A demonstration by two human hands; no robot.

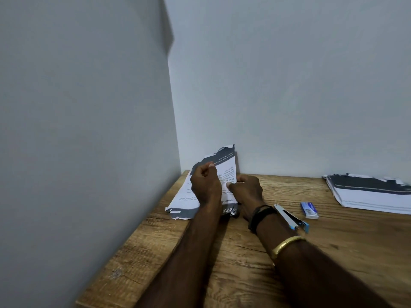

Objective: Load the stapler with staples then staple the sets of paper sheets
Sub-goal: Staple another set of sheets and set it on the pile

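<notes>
Looks like a plain office corner: wooden desk [244, 263] set against bare grey walls [289, 85], printed sheets [373, 196] stacked far right, a stapler [291, 218] and staple box [309, 210] nearer.

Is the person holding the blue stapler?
No, the blue and silver stapler lies on the wooden table; the left hand and right hand grip printed paper sheets.

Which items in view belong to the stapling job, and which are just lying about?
Job:
- lifted sheets, held by left hand and right hand
- paper pile under them
- stapler, lying on the table
- staple box
- paper stack, far right

Incidental:
- wooden table
- black wristband
- gold bangle
- walls
</notes>
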